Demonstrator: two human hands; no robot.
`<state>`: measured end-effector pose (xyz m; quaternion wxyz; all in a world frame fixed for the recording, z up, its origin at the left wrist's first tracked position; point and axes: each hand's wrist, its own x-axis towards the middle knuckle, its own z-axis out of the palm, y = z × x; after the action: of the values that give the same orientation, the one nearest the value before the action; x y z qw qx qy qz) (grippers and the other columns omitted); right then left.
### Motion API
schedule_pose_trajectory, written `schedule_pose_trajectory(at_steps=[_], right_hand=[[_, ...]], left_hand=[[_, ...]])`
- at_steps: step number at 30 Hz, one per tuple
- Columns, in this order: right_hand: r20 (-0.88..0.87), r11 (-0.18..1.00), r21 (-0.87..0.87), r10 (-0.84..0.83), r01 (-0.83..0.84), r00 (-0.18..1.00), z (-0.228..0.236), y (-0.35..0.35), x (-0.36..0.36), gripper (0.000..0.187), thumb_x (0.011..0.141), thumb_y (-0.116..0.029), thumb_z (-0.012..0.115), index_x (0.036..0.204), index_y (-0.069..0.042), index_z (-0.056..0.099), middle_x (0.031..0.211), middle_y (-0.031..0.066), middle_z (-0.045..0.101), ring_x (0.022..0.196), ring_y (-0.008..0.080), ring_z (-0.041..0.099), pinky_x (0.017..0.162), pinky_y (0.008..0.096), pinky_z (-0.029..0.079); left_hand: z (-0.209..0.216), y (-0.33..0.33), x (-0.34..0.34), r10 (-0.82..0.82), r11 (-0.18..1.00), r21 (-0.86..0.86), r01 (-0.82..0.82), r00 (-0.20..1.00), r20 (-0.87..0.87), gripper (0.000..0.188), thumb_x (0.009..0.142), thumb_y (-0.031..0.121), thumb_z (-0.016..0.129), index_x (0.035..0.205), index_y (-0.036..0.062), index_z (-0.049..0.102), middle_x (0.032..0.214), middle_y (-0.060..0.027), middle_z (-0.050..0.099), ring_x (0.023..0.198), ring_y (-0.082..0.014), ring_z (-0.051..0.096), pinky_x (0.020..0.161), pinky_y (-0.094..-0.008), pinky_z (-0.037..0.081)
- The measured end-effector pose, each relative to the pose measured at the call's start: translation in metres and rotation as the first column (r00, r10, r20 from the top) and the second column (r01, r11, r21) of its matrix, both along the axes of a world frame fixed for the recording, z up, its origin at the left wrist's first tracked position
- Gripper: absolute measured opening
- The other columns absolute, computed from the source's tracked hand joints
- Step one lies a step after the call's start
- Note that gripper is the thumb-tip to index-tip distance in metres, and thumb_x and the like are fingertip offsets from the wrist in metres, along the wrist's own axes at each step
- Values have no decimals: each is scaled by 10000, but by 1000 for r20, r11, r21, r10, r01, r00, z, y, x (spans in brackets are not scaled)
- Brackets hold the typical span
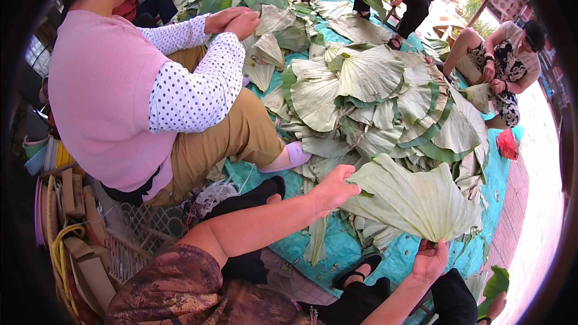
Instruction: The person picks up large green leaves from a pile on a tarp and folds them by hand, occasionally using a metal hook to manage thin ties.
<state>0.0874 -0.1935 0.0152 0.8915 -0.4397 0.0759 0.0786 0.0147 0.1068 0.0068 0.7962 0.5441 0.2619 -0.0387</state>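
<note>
A large pale-green lotus leaf is spread between my two hands, its veins fanning out from the lower right. At its left edge, my left hand pinches the leaf between thumb and fingers. My right hand grips the leaf from below, where the veins gather. Just beyond lies a big heap of lotus leaves, grey-green and overlapping, some with darker green rims. The held leaf covers part of the heap's near side.
A turquoise tarp lies under the heap. To my left sits a person in a pink vest; others sit across and at the right, some handling leaves. A metal crate, cardboard pieces and a red bag stand around.
</note>
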Motion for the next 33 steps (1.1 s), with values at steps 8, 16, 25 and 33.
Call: schedule_pose_trajectory(at_steps=[8, 16, 25, 33], right_hand=[[-22, 999, -32, -33, 33, 999, 2, 2, -1, 356, 841, -70, 480, 1187, -9, 420, 1126, 115, 530, 959, 219, 553, 756, 339, 499], [-41, 997, -49, -56, 54, 998, 4, 4, -1, 354, 840, -70, 480, 1185, -11, 421, 1122, 112, 530, 941, 214, 554, 741, 328, 499], [-20, 999, -30, -37, 36, 999, 3, 4, -1, 362, 841, -67, 478, 1191, 1, 416, 1135, 118, 524, 972, 219, 548, 770, 341, 498], [-9, 999, -28, -34, 33, 999, 7, 5, -2, 357, 840, -64, 478, 1187, 0, 421, 1122, 113, 527, 952, 217, 547, 764, 340, 495]], left_hand=[[3, 1, 1, -16, 1000, -15, 15, 1000, -14, 634, 751, 121, 594, 1296, 1, 293, 1338, -194, 307, 1227, -266, 314, 993, -349, 284], [3, 1, 1, -19, 1000, -20, 19, 1000, -11, 620, 769, 110, 598, 1298, -1, 293, 1338, -183, 311, 1240, -272, 297, 1010, -356, 271], [0, 1, 1, -19, 999, -27, 19, 1000, -12, 602, 788, 103, 596, 1297, -5, 294, 1337, -177, 317, 1248, -273, 292, 1025, -360, 259], [3, 0, 1, -19, 1000, -23, 18, 1000, -21, 594, 785, 98, 600, 1290, -7, 306, 1322, -167, 335, 1232, -264, 310, 1010, -351, 279]])
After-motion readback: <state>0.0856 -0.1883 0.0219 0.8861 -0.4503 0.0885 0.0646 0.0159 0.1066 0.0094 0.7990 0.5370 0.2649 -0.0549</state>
